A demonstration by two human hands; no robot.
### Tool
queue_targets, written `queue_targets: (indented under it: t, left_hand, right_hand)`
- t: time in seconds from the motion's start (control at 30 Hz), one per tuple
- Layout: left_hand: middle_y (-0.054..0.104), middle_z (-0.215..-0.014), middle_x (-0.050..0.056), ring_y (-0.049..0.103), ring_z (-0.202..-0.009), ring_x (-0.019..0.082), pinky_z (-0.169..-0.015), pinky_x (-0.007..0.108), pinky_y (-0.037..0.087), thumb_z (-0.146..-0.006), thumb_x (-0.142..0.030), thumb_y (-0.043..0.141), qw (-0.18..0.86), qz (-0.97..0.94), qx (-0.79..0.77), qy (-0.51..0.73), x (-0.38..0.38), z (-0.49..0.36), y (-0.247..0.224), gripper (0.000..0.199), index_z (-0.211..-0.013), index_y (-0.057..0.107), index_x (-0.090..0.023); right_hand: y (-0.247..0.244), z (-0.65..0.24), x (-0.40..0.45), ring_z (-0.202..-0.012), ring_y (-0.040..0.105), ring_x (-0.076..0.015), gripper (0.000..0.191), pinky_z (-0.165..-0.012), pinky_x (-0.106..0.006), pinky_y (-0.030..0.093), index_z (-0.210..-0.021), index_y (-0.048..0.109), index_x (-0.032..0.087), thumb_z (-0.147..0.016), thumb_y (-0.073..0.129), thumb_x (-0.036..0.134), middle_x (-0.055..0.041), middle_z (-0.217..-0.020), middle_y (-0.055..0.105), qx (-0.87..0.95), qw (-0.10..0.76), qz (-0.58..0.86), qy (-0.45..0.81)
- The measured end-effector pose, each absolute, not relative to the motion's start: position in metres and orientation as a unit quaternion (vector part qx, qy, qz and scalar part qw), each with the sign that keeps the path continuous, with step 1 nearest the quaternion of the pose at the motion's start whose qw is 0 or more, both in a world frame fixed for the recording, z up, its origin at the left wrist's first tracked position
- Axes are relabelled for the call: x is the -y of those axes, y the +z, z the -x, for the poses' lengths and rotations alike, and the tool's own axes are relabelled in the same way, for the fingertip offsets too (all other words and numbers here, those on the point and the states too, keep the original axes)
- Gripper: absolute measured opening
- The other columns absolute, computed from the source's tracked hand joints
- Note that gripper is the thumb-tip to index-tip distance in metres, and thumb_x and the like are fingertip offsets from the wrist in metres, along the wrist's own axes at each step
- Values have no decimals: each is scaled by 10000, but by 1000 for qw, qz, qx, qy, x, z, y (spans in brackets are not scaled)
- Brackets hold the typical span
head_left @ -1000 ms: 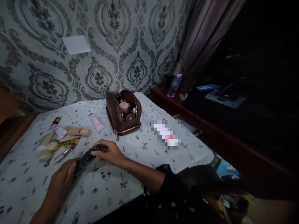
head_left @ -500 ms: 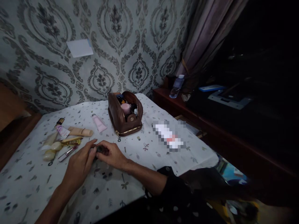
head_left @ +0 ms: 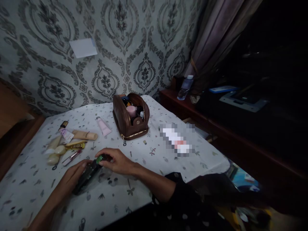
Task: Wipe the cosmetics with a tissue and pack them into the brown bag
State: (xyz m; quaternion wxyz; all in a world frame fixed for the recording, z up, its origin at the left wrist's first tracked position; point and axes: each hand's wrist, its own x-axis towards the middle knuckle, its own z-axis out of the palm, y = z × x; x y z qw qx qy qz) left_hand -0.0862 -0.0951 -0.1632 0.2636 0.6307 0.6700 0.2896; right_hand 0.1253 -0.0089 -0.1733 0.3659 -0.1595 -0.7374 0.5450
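Note:
A long dark bottle (head_left: 87,175) with a bright green part near its upper end lies tilted between my hands, low over the patterned sheet. My left hand (head_left: 72,176) is closed around its left side. With thumb and fingers, my right hand (head_left: 118,162) grips the upper end by the green part. Left of the hands is a small group: a beige tube (head_left: 85,134), a small white and purple tube (head_left: 66,134), a yellow tube (head_left: 76,146), a slim lip gloss tube (head_left: 71,158) and pale round items (head_left: 53,158). A pink tube (head_left: 104,126) lies behind them.
A brown zip bag (head_left: 131,120), unzipped at the top and full of small containers, stands beyond my hands. A blurred white item (head_left: 175,139) lies to the right. A clear bottle (head_left: 185,88) stands on the dark wooden ledge (head_left: 168,96) by the wall.
The dark bottle, mostly hidden between my hands before, now shows along its length. My left hand has moved down and left; the right hand stays at the upper end.

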Motion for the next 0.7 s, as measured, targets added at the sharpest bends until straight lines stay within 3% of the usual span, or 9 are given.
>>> queue_targets:
  t: [0.13,0.27,0.47,0.7]
  left_hand:
    - [760,-875,2,707,-863,215,-720,251,560,-948,-558,365,198,-650,-686,262,109,92,-165,498,-1072,715,-226]
    - [770,-906,13,719,-806,192,-700,227,545,-961,-535,353,109,-685,-678,244,110,81,-157,469,-1073,688,-227]
    - [751,-1065,81,726,-911,220,-806,306,562,-983,-456,352,-54,-736,-625,254,98,43,-150,420,-1177,607,-185]
    - [730,-1031,136,714,-883,245,-750,329,544,-1014,-380,318,-229,-759,-587,164,102,38,-166,437,-1336,471,-126]
  right_hand:
    - [-172,-126,10,-804,585,-125,235,-702,-233,471,-1077,687,202,-845,650,224,-16,-962,689,727,353,176,562]
    - [-172,-125,11,-797,582,-126,234,-675,-225,459,-1070,696,205,-842,655,234,-16,-948,692,721,356,185,565]
    - [-175,-122,10,-795,588,-130,236,-731,-241,472,-1050,696,188,-823,650,231,-12,-950,700,715,374,179,563]
    - [-179,-121,10,-751,580,-126,231,-737,-245,474,-1022,703,181,-810,660,261,1,-866,686,699,378,214,568]
